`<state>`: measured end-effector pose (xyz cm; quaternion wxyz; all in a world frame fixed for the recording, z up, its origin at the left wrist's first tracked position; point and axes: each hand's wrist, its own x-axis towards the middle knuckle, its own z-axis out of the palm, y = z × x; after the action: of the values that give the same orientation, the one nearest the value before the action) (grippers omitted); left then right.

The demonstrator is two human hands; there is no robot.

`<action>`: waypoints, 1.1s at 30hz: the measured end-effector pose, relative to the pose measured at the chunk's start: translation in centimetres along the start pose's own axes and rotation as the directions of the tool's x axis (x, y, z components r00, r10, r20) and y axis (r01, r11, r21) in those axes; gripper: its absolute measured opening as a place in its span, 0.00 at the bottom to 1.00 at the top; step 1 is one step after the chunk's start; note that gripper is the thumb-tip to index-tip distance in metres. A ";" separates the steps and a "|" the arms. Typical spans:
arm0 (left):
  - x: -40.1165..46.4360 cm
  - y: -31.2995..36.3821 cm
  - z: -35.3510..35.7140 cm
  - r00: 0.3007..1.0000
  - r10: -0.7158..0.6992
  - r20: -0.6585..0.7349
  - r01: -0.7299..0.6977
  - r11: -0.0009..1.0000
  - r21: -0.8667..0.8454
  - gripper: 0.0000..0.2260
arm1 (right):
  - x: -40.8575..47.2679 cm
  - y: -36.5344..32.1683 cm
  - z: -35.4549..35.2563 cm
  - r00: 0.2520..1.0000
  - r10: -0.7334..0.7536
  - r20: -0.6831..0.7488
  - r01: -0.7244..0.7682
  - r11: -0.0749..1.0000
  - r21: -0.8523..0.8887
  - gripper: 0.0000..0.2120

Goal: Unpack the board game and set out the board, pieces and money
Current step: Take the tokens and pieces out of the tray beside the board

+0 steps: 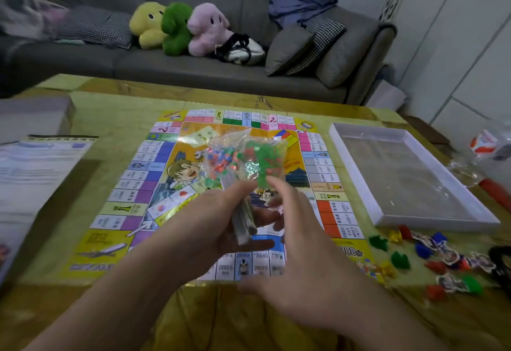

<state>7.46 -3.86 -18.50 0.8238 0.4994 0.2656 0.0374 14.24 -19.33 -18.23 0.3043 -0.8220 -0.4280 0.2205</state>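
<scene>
Holding a clear plastic bag of small coloured game pieces [243, 157] above the unfolded colourful paper game board [132, 184], the left hand [210, 218] keeps a closed grip on the bag together with a thin stack of cards or notes [244, 220], hard to tell which. The right hand [298, 240] reaches in, fingers loose, holding nothing. Best to open the bag low over the board's middle; the yellow bench [249, 317] has room nearest the person, while loose pieces [431, 256] and a white box tray [409, 182] crowd the right edge.

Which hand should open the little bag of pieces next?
The right hand, probably. The left hand already grips the clear bag of pieces together with a stack of cards or money, over the board. The right hand's fingers only touch the bag, so it is freer to pull it open.
</scene>
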 end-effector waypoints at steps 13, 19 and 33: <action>0.4 -2.0 0.2 0.917 -0.186 0.352 0.171 0.983 0.073 0.17 | 0.4 2.9 -0.6 0.979 -0.200 -0.036 0.203 0.967 0.155 0.52; 0.4 -2.9 1.3 0.926 -0.141 0.350 0.173 0.983 -0.063 0.15 | 0.0 3.3 -0.8 0.978 -0.202 -0.051 0.208 0.951 0.229 0.56; 0.2 -2.2 1.4 0.917 -0.153 0.369 0.182 0.982 -0.045 0.24 | 1.2 4.0 -0.5 0.973 -0.173 -0.153 0.203 0.956 0.210 0.28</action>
<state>7.85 -6.06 -19.94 0.8779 0.4402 0.1485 -0.1162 17.47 -20.32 -20.71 0.4425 -0.7507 -0.4555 0.1821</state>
